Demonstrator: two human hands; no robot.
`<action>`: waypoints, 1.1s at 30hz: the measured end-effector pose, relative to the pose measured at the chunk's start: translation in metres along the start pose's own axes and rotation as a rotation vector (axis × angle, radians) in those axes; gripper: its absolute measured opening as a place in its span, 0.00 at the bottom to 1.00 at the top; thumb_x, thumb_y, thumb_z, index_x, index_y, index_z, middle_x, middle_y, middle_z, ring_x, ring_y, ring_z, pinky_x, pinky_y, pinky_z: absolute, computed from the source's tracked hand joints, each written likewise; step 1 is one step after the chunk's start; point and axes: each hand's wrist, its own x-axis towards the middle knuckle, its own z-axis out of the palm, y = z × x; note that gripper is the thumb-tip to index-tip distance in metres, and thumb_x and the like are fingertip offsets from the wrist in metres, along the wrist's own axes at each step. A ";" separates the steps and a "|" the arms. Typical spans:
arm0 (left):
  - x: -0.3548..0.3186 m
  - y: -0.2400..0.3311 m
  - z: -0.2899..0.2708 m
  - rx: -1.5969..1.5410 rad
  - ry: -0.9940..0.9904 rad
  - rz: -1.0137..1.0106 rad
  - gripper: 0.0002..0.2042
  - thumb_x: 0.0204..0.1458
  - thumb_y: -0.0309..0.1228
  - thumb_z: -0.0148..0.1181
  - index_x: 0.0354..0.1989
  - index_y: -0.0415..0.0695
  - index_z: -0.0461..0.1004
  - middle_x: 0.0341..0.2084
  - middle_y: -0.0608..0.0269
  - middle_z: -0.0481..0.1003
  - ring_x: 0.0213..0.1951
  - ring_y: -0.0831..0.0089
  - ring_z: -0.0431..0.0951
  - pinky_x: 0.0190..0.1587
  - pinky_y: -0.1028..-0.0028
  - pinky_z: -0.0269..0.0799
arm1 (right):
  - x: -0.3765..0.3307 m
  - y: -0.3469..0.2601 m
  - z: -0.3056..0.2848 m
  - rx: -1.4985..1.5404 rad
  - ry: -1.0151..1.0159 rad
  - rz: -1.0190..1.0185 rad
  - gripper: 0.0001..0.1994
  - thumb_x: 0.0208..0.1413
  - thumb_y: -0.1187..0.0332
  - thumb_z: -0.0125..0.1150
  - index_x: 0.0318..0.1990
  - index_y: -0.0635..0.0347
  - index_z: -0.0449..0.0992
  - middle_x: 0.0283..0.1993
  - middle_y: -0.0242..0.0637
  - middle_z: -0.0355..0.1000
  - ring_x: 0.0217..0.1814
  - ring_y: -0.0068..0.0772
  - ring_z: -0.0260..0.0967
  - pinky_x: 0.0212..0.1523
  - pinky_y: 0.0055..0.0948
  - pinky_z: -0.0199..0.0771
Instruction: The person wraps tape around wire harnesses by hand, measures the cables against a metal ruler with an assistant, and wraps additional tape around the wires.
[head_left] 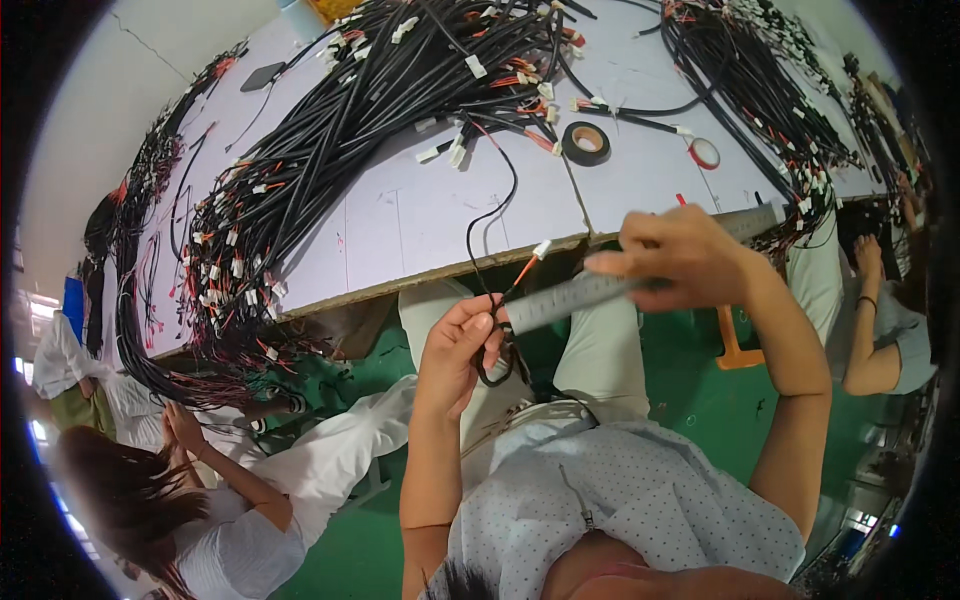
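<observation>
My left hand [458, 345] pinches a black cable [492, 215] with red wires and a white connector [541, 249] at its tip; the cable loops below my fingers and runs up onto the table. My right hand [680, 255] holds a grey metal ruler [580, 293] laid along the cable's end, its near end meeting my left fingers. Both hands are in front of the table's near edge, above my lap.
The pale worktable [420, 215] carries large bundles of black cable harnesses [330, 140] with white connectors. A black tape roll [586, 142] and a red-and-white tape roll [704, 153] lie on it. One person [200, 500] sits at left, another [880, 330] at right. The floor [700, 380] is green.
</observation>
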 end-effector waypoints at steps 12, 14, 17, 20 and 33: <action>-0.018 0.026 0.011 0.315 -0.061 -0.091 0.14 0.61 0.29 0.47 0.51 0.34 0.70 0.36 0.57 0.78 0.18 0.88 0.56 0.21 0.85 0.55 | -0.014 -0.030 0.029 -0.205 0.129 -0.016 0.18 0.46 0.50 0.62 0.44 0.43 0.75 0.17 0.24 0.57 0.18 0.26 0.59 0.18 0.26 0.57; -0.019 0.028 0.010 0.331 -0.063 -0.105 0.15 0.60 0.29 0.48 0.51 0.34 0.70 0.40 0.54 0.77 0.18 0.87 0.56 0.21 0.86 0.54 | -0.015 -0.031 0.032 -0.161 0.171 0.006 0.16 0.45 0.51 0.64 0.37 0.49 0.74 0.17 0.24 0.60 0.18 0.26 0.61 0.19 0.26 0.58; -0.022 0.029 0.011 0.358 -0.073 -0.117 0.15 0.60 0.28 0.49 0.51 0.33 0.70 0.42 0.53 0.76 0.18 0.87 0.56 0.21 0.87 0.53 | -0.014 -0.033 0.031 -0.136 0.203 0.031 0.15 0.45 0.52 0.65 0.31 0.52 0.73 0.17 0.25 0.63 0.18 0.27 0.62 0.19 0.27 0.58; -0.025 0.031 0.015 0.357 -0.078 -0.123 0.14 0.59 0.28 0.49 0.51 0.33 0.71 0.40 0.57 0.76 0.18 0.87 0.56 0.21 0.86 0.53 | -0.016 -0.036 0.027 -0.152 0.164 0.069 0.14 0.44 0.53 0.66 0.30 0.51 0.72 0.19 0.24 0.65 0.22 0.25 0.67 0.21 0.26 0.63; -0.026 0.037 0.014 0.361 -0.132 -0.177 0.15 0.61 0.32 0.50 0.51 0.38 0.72 0.15 0.76 0.62 0.18 0.85 0.56 0.21 0.83 0.50 | -0.021 -0.038 0.034 -0.086 0.174 0.084 0.15 0.44 0.53 0.67 0.28 0.52 0.72 0.19 0.27 0.67 0.20 0.29 0.66 0.21 0.27 0.63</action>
